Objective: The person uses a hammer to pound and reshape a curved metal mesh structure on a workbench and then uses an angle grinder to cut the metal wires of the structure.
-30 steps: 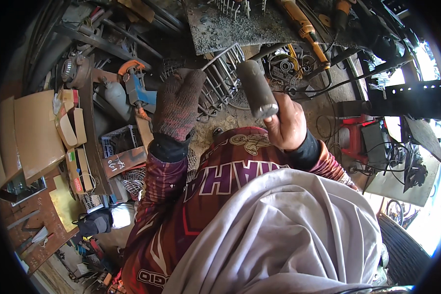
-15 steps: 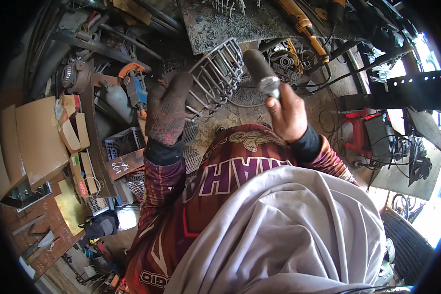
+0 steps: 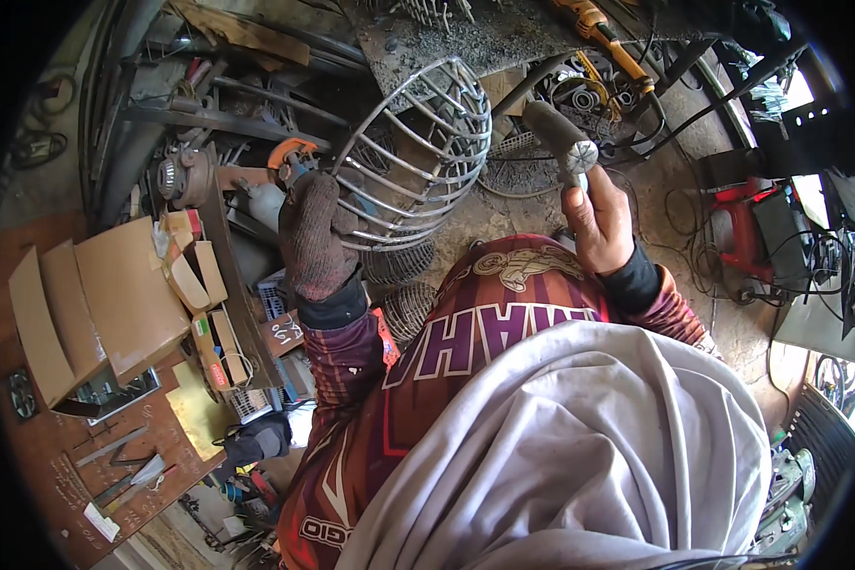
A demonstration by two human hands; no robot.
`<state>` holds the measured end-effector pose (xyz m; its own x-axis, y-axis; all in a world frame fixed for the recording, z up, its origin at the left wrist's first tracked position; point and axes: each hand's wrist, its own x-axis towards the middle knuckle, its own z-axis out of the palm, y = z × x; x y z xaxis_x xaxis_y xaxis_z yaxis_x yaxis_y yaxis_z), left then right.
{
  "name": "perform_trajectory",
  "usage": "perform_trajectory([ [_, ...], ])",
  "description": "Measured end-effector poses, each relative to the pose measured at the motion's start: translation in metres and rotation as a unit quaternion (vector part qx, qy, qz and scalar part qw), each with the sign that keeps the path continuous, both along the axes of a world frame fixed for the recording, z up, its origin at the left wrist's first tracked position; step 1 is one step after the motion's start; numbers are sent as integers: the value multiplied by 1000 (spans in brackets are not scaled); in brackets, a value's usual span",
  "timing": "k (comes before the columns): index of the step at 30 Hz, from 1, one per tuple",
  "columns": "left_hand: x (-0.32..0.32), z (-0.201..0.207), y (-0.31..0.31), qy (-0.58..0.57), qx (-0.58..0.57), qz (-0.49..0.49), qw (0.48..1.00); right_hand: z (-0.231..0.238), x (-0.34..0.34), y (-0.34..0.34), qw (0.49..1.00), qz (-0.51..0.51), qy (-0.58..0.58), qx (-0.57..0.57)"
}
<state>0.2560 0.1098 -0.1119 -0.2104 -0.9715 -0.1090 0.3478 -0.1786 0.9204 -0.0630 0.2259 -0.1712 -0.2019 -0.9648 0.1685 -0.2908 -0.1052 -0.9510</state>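
Observation:
My left hand, in a dark knitted work glove, grips the edge of a curved cage of welded metal rods. The cage is held up in front of me with its ribs fanned out to the right. My bare right hand is closed around the short handle of a hammer. The hammer's thick, dark cylindrical head points up and left, and its pale end face is turned toward me. A gap separates the hammer from the cage. My left fingertips are partly hidden by the glove and rods.
Ahead stands a metal worktable strewn with dark grit, an orange power tool at its right. Cardboard boxes sit on a brown bench to the left. More rod cages lie low beside my left forearm. A red stool is at right.
The cage has tilted, showing more of its curved ribs, and sits higher in the picture. My right hand and the hammer have shifted right. The whole view has shifted slightly.

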Motion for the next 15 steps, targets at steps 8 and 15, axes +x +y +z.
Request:
perform_trajectory([
  [8, -40, 23, 17, -82, 0, 93, 992, 15, 0, 0, 998, 53, 36, -23],
  [15, -37, 19, 21, -66, -23, 59, 996, 12, -2, 1, 996, 71, 54, -17],
])
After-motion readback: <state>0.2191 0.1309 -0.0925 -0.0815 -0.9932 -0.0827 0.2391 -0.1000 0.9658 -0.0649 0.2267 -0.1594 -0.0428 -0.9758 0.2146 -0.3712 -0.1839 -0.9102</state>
